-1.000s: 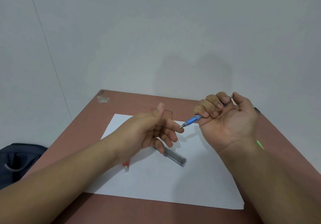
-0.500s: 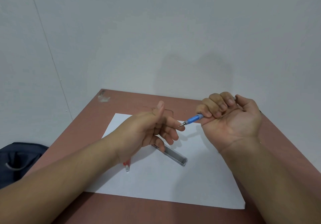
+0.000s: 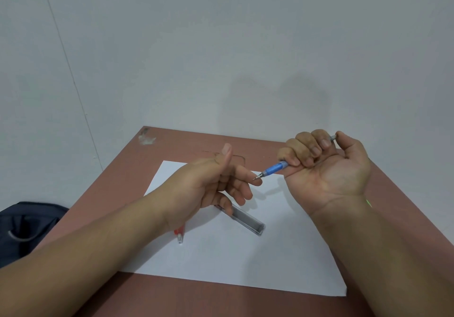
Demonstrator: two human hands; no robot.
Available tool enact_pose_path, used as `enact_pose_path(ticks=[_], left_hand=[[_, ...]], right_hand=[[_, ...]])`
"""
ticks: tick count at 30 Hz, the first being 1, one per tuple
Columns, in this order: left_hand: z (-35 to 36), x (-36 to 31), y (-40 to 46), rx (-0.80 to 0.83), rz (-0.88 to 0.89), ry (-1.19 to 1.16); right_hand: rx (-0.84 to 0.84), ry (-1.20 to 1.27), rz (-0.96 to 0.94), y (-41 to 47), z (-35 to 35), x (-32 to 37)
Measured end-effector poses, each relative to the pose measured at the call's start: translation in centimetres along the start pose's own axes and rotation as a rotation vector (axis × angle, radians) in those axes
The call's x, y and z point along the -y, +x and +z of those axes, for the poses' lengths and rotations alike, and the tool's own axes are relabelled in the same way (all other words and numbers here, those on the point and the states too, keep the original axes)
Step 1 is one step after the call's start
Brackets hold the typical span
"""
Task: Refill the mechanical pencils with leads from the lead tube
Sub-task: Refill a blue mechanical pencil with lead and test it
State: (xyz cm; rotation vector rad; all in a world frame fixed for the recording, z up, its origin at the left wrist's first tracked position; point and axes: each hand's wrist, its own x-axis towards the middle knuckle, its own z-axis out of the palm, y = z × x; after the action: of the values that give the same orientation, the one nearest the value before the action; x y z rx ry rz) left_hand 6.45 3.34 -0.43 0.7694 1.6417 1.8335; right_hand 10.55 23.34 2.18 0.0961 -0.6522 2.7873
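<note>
Gripping blue translucent mechanical pencil [image 3: 275, 168] in fist, right hand [image 3: 326, 166], thumb on its rear end, metal tip pointing left | left hand [image 3: 216, 184] fingers loosely extended, holding nothing, index fingertip touching tip | clear rectangular lead tube [image 3: 248, 222] on white paper sheet [image 3: 270, 262], under left fingers | red pencil [image 3: 179, 234] partly hidden by left wrist

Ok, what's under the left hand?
Under the left hand: one end of the lead tube and a red pencil, both on the paper. Most of the pencil is covered.
</note>
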Motion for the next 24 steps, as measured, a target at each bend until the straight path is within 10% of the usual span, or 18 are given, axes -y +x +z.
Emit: enact_pose_path(ticks=[24], left_hand=[[-0.14,0.31,-0.2,-0.035,0.074,0.114]], right_hand=[[-0.01,-0.002,-0.009,-0.09,0.16,-0.07]])
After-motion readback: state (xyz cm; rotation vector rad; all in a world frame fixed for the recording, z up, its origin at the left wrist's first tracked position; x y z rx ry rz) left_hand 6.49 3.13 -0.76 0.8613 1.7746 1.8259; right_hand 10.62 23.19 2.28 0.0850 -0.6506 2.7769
